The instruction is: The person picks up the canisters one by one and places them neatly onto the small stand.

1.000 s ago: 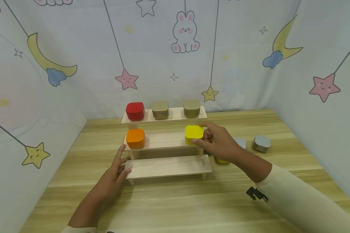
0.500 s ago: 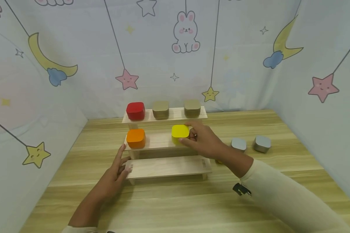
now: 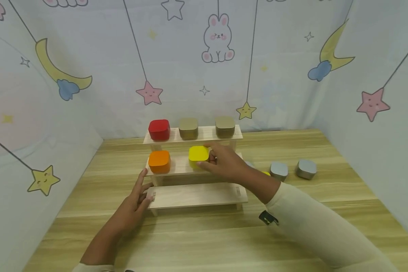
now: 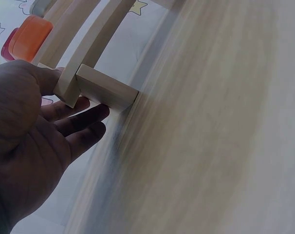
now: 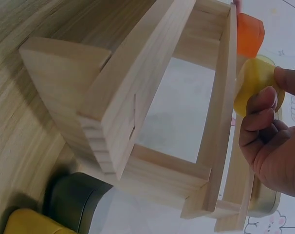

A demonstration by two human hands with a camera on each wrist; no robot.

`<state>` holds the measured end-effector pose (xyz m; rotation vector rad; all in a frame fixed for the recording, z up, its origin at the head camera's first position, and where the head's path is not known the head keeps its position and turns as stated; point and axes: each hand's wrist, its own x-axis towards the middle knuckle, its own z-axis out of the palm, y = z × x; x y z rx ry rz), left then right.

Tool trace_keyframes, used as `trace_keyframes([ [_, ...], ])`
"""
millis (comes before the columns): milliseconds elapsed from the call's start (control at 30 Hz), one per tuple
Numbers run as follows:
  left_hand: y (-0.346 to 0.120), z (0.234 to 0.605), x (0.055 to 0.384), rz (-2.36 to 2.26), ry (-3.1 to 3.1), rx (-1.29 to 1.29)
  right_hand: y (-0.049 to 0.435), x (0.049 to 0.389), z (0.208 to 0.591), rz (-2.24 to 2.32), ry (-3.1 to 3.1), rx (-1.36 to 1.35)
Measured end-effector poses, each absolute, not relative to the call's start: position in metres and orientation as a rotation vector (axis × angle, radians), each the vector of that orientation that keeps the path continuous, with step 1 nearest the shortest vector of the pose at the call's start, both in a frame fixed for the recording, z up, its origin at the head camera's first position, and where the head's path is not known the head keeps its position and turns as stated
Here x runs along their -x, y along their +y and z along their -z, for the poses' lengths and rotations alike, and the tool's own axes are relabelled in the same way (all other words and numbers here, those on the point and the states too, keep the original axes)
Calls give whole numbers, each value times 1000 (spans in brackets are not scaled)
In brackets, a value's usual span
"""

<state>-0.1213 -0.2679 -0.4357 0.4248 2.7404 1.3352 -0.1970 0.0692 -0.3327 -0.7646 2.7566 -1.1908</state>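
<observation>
Leftward along the middle shelf (image 3: 180,164), the yellow block (image 3: 198,156) and right hand (image 3: 227,163) have moved, from its right end to just right of its middle-left stretch. Now the block sits in the right hand's grip, narrow on it, pinched between thumb and fingers; whether its base touches the shelf I cannot tell. It lies at the left end of that hand, with the orange block (image 3: 159,161) further left, near but apart. Seen from above it is squarish, without a clear long axis; the shelf runs left to right. The right hand is nearer; the left hand (image 3: 130,207) rests, fingers loose, against the shelves' left ends.

Counted: three shelves; on the top shelf (image 3: 206,133), one red block (image 3: 159,130) and two tan blocks (image 3: 188,128); right of centre on the surface (image 3: 190,241), two plain grey blocks (image 3: 306,168), plus a grey piece and a second yellow piece (image 3: 266,173), both partly hidden.
</observation>
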Motion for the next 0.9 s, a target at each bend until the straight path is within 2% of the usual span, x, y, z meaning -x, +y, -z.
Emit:
trace_keyframes([
  [900, -268, 434, 121, -1315, 2753, -431, 54, 202, 332, 1070, 2727, 714],
])
